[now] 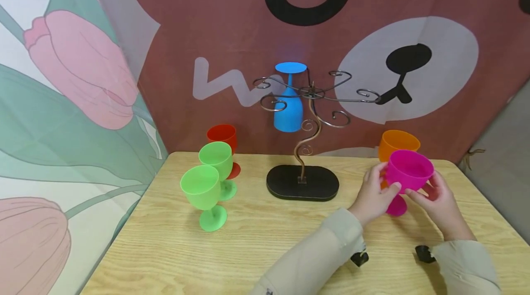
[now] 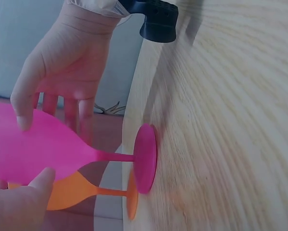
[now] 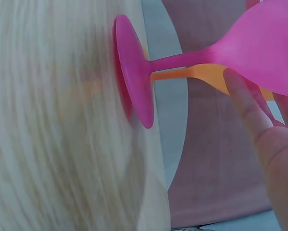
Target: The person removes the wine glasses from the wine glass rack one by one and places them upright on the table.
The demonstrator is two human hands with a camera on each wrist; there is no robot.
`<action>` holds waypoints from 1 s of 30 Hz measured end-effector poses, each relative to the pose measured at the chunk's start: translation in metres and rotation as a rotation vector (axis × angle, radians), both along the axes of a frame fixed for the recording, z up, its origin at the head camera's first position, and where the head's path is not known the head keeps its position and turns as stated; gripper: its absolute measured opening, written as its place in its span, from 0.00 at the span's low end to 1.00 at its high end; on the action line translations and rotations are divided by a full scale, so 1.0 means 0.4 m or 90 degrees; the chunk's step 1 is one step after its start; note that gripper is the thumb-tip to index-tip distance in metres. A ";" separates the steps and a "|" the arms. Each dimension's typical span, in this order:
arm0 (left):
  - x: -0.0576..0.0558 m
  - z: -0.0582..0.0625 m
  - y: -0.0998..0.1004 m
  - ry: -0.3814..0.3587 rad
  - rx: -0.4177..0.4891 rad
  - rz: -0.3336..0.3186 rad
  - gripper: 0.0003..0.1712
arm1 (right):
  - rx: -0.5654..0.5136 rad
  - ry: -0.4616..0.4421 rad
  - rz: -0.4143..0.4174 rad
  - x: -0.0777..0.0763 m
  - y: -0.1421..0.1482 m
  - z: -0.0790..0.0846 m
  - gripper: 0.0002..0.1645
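Observation:
Near the table's right side, a pink plastic goblet is held by its bowl between two hands. My left hand grips the bowl from the left, thumb on the near side. On the opposite side my right hand holds it, with the thumb in front and fingers curled around behind. The goblet's foot is low over the tabletop, slightly tilted in the right wrist view. Directly behind stands an orange goblet, partly hidden by the pink one and the left hand.
A metal stand with curled hooks rises from a black oval base mid-table. One blue goblet hangs upside down from it. Two green goblets and a red goblet stand at left. A printed cloth hangs behind.

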State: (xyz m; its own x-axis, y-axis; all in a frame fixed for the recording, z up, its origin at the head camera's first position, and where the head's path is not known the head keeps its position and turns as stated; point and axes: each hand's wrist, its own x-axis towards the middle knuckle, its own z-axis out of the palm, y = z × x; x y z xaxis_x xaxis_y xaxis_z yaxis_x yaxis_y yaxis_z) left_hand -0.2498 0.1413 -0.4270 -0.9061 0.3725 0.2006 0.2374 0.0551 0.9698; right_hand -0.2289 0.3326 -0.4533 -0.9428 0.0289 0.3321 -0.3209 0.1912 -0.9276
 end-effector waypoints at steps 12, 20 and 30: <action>0.001 -0.009 -0.015 0.013 -0.064 -0.089 0.33 | -0.033 0.053 -0.002 -0.002 0.014 -0.026 0.44; 0.004 -0.020 -0.018 0.007 -0.068 -0.106 0.33 | -0.092 0.078 0.022 -0.007 0.012 -0.030 0.44; 0.002 -0.028 -0.026 0.019 -0.065 -0.112 0.29 | -0.100 0.064 0.002 -0.003 0.002 -0.026 0.42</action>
State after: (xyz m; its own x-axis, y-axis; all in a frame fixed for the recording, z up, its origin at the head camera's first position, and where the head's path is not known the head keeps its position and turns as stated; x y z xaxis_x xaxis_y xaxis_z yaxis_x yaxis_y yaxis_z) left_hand -0.2491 0.1307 -0.4381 -0.8198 0.5436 0.1799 0.2809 0.1080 0.9536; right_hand -0.2303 0.3334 -0.4637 -0.9054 0.0848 0.4160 -0.4135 0.0453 -0.9094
